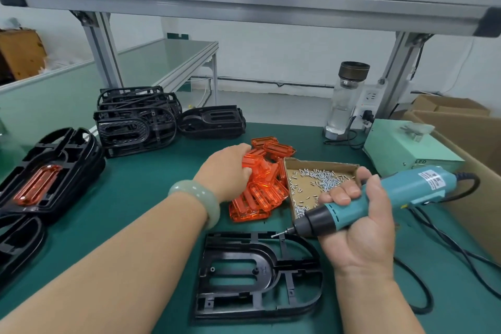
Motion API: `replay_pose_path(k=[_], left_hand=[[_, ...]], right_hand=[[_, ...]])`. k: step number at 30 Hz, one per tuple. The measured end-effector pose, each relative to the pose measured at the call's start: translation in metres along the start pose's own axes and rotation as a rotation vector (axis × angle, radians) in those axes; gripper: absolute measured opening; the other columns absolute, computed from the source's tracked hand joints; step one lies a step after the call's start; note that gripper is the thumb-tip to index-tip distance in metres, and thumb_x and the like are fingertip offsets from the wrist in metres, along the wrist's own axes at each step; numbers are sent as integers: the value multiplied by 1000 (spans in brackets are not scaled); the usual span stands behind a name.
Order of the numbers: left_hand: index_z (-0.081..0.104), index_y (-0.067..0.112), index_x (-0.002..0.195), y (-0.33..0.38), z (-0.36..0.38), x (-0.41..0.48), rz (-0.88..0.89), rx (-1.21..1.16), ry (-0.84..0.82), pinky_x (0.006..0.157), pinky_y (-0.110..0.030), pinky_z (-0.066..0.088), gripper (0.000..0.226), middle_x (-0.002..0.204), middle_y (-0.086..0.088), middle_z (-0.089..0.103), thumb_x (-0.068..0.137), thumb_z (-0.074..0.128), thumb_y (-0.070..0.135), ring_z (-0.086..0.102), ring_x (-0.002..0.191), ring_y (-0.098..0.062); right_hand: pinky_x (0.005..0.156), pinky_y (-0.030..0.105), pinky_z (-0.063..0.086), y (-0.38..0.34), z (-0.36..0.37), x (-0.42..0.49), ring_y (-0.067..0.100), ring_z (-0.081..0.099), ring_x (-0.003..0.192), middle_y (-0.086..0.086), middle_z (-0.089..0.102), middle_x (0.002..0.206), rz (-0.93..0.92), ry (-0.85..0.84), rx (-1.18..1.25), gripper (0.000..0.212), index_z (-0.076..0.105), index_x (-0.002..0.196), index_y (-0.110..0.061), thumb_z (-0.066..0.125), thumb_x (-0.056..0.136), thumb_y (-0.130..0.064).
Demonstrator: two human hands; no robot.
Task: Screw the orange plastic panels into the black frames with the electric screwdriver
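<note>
Left hand (225, 171) in the panels (260, 195), right hand (357, 228) holding screwdriver (379, 198) at frame (260, 274)
Frame lies flat on the desk (162, 165). Beyond it, left hand's fingers and thumb curl round one loose orange panel in the pile. Right hand is wrapped tight round the screwdriver at the frame's far right corner, bit tip at its far edge. Screw tray (320, 184) beyond the frame, touching the panels
</note>
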State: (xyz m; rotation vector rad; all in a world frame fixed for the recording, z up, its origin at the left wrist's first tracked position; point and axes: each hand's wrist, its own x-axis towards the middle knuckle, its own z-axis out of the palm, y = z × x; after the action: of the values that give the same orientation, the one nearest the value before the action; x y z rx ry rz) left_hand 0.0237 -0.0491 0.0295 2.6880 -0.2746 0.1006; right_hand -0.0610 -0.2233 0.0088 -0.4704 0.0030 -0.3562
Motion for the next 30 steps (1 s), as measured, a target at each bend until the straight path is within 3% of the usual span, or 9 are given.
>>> replay_pose_path(k=[4,8,12,16,18,20,22,25,30], left_hand=[[20,27,148,0,9,16,-38,103,-148,114,-46,24,70,155,1,22,88,36,-5,10,145,-24],[45,32,134,-7,13,17,51,240,-94,99,-42,42,47,131,-3,55,92,43,8,50,119,-27],[61,32,113,-15,11,6,123,297,129,87,-39,46,24,107,2,65,95,45,33,57,101,-24],[69,32,86,-17,5,-16,18,-147,321,66,-26,45,13,78,12,67,87,58,38,61,76,-11],[66,26,67,-15,2,-28,-142,-538,336,56,-19,42,24,62,11,64,88,59,36,57,61,-10],[66,17,73,-12,-2,-43,-282,-1096,176,63,-22,49,28,68,1,67,93,52,31,60,66,-16],[64,5,97,-10,-6,-56,-316,-1490,-27,62,-28,57,30,87,-9,73,97,44,28,68,72,-20],[63,4,105,-9,-7,-71,-302,-1717,-143,55,-26,56,34,97,-15,72,94,43,29,70,69,-18],[76,3,88,-6,-9,-80,-322,-1884,-292,64,-28,58,39,105,-20,69,82,47,29,69,73,-21]], right_hand=[[54,19,47,1,0,0,4,45,48,-10,46,60,7,12,-7,13,57,93,-22,58,83,-31],[55,20,47,1,0,0,4,45,48,-10,46,60,7,12,-7,13,58,93,-22,58,83,-30],[55,19,48,0,0,0,4,46,48,-10,47,60,5,8,-4,13,58,93,-22,58,83,-30],[55,20,47,1,1,0,4,45,48,-10,46,61,2,10,-3,13,58,93,-22,58,83,-30],[55,19,47,1,1,0,4,45,48,-10,46,61,0,10,-3,12,58,92,-22,59,83,-30],[55,19,47,1,1,-1,4,45,48,-10,46,60,0,9,-6,12,58,92,-22,59,83,-30],[55,19,47,2,0,-1,4,45,48,-10,46,60,1,14,-9,13,58,92,-22,60,82,-31],[55,19,47,3,1,-2,4,45,48,-10,46,60,6,21,-10,13,58,91,-22,60,81,-30],[54,18,47,5,1,-2,4,45,47,-10,46,59,16,23,-9,12,58,90,-22,59,81,-30]])
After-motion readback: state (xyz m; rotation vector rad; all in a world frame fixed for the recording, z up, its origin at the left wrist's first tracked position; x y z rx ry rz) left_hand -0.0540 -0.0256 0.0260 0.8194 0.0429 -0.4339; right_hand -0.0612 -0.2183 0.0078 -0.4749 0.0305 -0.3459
